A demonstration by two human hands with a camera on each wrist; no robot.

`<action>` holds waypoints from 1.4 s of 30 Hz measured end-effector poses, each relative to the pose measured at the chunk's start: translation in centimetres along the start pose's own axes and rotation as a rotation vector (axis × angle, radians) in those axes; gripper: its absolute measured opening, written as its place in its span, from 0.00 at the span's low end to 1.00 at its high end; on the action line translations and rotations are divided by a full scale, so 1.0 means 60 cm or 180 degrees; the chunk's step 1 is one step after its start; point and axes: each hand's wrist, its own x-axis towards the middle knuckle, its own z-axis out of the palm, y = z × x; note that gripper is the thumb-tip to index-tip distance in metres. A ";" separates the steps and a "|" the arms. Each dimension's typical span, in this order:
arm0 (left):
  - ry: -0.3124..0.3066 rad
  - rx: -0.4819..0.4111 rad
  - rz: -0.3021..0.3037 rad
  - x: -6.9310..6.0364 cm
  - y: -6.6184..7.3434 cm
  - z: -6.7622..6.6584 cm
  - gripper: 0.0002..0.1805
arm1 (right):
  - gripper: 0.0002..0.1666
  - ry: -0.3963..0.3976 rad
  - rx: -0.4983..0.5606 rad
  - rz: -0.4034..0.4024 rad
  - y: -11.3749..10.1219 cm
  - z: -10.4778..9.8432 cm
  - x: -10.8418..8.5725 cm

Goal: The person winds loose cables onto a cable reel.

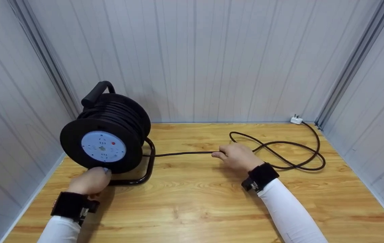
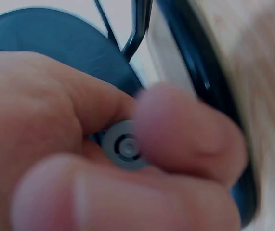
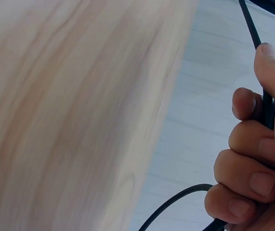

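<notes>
A black cable reel [image 1: 114,114] stands upright on its tubular frame [image 1: 151,162] at the left of the table, a round socket panel [image 1: 103,146] facing me. My left hand [image 1: 90,181] is at the lower rim of the front disc, its fingers curled round a small grey knob [image 2: 127,145]. Fingers hide most of the knob in the left wrist view. From the reel a black cable [image 1: 182,153] runs fairly straight to the right. My right hand [image 1: 239,157] grips it, with the thumb [image 3: 267,53] lying along the cable in the right wrist view.
Beyond my right hand the cable lies in loose loops [image 1: 290,142] on the wooden table [image 1: 185,202]. It ends in a white plug [image 1: 296,119] near the back right corner. Pale panel walls [image 1: 209,60] enclose the back and both sides.
</notes>
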 end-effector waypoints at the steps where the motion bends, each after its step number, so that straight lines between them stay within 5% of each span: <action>1: -0.0009 -0.0040 -0.0016 -0.003 -0.004 -0.005 0.31 | 0.27 0.0011 0.0002 -0.0004 0.001 0.000 0.000; 12: 0.0083 -0.0334 -0.0083 -0.027 -0.051 -0.064 0.23 | 0.28 0.0181 -0.0115 -0.0039 0.012 0.003 -0.001; 18: 0.0381 -0.0195 -0.0069 -0.040 -0.056 -0.078 0.27 | 0.30 0.0252 -0.0168 -0.0003 0.018 0.005 -0.001; 25: 0.0671 -0.0459 -0.0210 -0.054 -0.057 -0.098 0.31 | 0.30 0.0249 -0.0169 0.0039 0.021 0.002 -0.001; 33: 0.1031 -0.1584 -0.0292 -0.056 -0.043 -0.121 0.34 | 0.31 0.0242 -0.0222 0.0040 0.018 0.001 -0.004; 42: 0.1689 -0.2520 -0.0361 -0.056 0.011 -0.135 0.30 | 0.31 0.0232 -0.0250 0.0065 0.017 0.003 -0.002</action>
